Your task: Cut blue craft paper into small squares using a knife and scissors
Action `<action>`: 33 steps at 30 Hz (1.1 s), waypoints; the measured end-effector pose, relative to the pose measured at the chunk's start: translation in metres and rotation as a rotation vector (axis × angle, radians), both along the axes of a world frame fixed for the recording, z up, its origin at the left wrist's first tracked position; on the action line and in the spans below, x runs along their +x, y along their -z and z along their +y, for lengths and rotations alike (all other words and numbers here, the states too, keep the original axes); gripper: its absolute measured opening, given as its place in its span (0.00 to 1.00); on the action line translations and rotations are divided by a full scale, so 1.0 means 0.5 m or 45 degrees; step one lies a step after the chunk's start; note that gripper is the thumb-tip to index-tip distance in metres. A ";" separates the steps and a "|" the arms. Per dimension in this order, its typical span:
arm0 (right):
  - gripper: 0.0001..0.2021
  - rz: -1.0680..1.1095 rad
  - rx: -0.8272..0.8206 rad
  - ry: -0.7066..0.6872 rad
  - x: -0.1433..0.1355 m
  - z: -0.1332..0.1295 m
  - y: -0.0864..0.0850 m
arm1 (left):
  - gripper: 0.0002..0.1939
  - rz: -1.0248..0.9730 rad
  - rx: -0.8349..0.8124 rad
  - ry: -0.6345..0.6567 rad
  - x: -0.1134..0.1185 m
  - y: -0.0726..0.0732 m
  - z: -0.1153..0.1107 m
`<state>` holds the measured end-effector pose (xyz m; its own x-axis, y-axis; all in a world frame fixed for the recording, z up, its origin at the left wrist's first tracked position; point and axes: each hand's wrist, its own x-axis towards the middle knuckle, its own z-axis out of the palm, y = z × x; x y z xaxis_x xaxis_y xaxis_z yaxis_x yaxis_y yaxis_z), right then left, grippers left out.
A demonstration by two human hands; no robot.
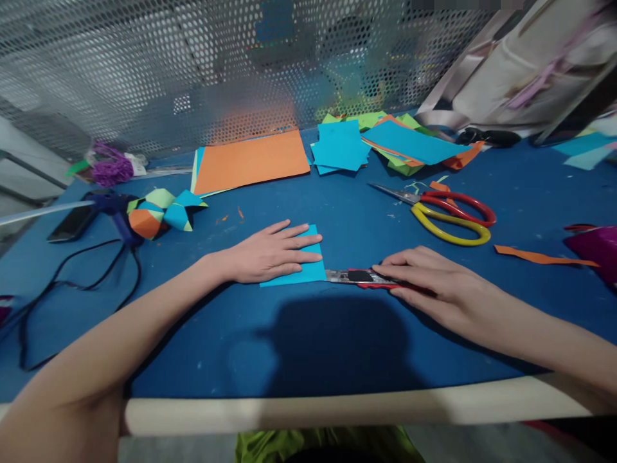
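Note:
My left hand (270,254) lies flat with its fingers spread on a blue sheet of paper (308,273) on the blue table. My right hand (424,280) is closed on a red and black utility knife (364,277), which lies low over the table. The knife's metal end meets the lower right corner of the blue sheet. Scissors (453,218) with one red and one yellow handle lie beyond my right hand. An orange paper strip (544,256) is to their right.
Orange sheets (255,161), cut blue pieces (340,145) and more paper (414,141) lie along the perforated metal screen (193,77). At left are a glue gun (118,215) with its cable, a folded paper shape (166,211), a phone (72,222) and purple yarn (110,166).

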<state>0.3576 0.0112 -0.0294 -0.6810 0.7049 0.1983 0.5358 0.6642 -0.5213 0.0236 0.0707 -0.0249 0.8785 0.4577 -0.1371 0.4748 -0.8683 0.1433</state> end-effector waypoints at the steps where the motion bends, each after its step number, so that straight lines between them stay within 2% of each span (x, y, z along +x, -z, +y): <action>1: 0.17 -0.002 0.000 0.000 -0.001 0.000 0.000 | 0.23 -0.002 -0.001 -0.001 0.000 0.001 0.000; 33: 0.17 0.012 -0.031 0.062 -0.030 -0.029 -0.012 | 0.24 0.035 0.011 -0.002 0.001 0.000 -0.002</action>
